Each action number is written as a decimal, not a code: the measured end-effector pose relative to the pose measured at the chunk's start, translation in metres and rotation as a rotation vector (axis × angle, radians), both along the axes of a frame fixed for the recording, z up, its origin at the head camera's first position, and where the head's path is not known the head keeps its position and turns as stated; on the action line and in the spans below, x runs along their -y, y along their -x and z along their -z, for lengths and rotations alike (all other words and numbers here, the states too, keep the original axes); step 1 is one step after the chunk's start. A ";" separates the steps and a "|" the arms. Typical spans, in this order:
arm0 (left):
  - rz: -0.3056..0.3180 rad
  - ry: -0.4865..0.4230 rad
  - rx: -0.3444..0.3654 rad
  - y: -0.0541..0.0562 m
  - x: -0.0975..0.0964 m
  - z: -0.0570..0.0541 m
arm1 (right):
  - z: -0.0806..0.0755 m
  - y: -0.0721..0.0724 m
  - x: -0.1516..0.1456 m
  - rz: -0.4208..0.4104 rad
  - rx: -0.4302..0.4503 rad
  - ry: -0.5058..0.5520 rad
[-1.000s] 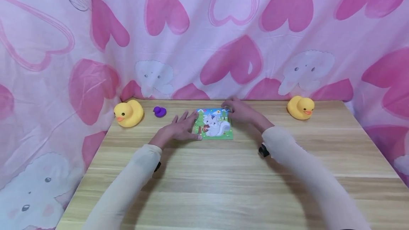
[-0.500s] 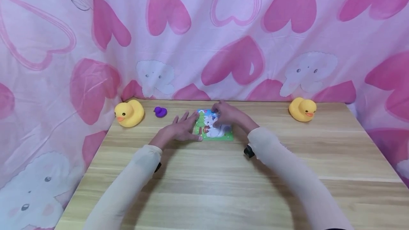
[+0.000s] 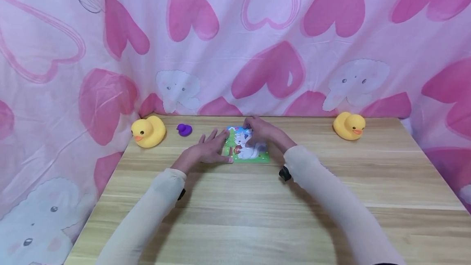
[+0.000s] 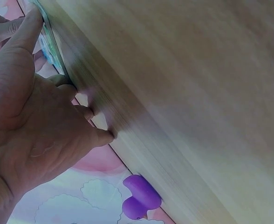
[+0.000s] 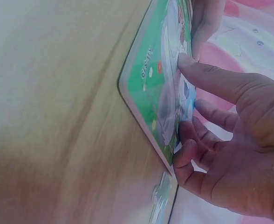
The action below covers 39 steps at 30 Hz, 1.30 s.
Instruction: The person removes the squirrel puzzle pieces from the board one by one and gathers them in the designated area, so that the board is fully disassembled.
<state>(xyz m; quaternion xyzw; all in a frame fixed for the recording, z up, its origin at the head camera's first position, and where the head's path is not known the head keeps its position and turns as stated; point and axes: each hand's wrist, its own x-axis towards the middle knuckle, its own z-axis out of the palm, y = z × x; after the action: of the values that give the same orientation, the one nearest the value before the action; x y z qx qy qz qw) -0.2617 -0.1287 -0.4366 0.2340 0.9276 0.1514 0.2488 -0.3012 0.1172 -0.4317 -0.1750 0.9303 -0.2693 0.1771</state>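
A yellow duck (image 3: 148, 131) sits on the bench (image 3: 228, 207) well to the left of the picture board, its beak turned away from the board. Between that duck and the board stands a much smaller purple duck (image 3: 185, 129), its head also to the left. The left arm, in a pale sleeve (image 3: 141, 212), reaches in from the near left of the board. The left hand (image 3: 206, 150) rests at the board's left edge, fingers spread and fairly straight, grasping nothing; the thumb touches the near left corner and another fingertip lies by the far left one.

The picture board (image 3: 241, 152) lies flat on the bench, close to its back edge, and shows a pale squirrel with a big tail among green trees. Behind the board hangs a pink curtain (image 3: 228, 60) printed with hearts and white animals.

The right hand (image 3: 262, 131) is over the right part of the board, fingers bent and the thumb tip on the board's face; whether they pinch a piece cannot be told. Just past the board's right edge, the right wrist view shows a flat coloured strip (image 5: 161, 198), too little of it to identify. A black device (image 3: 284, 174) sits at the right wrist, to the near right of the board, beside the other sleeve (image 3: 331, 187). Well to the right of the board sits a second yellow duck (image 3: 347, 126), beak turned right.
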 end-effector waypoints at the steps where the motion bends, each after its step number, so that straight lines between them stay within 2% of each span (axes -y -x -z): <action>1: -0.001 -0.002 0.003 0.000 0.000 0.000 | 0.000 0.000 0.000 0.002 -0.001 0.007; 12: 0.004 -0.009 -0.011 -0.002 0.002 0.000 | 0.006 0.003 -0.002 -0.008 -0.055 0.049; 20: -0.002 -0.011 -0.001 0.001 0.002 0.004 | 0.012 0.009 -0.007 -0.007 -0.086 0.139; 30: 0.001 -0.014 0.001 0.000 0.002 0.002 | 0.010 0.006 -0.008 -0.048 -0.111 0.072; 39: 0.007 -0.021 -0.008 0.000 0.003 0.004 | 0.011 0.004 -0.006 -0.003 -0.092 0.050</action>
<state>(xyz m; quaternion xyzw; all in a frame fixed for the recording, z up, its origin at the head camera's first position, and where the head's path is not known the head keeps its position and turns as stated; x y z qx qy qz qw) -0.2615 -0.1319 -0.4402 0.2403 0.9262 0.1591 0.2431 -0.3049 0.1228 -0.4423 -0.1929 0.9302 -0.2841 0.1298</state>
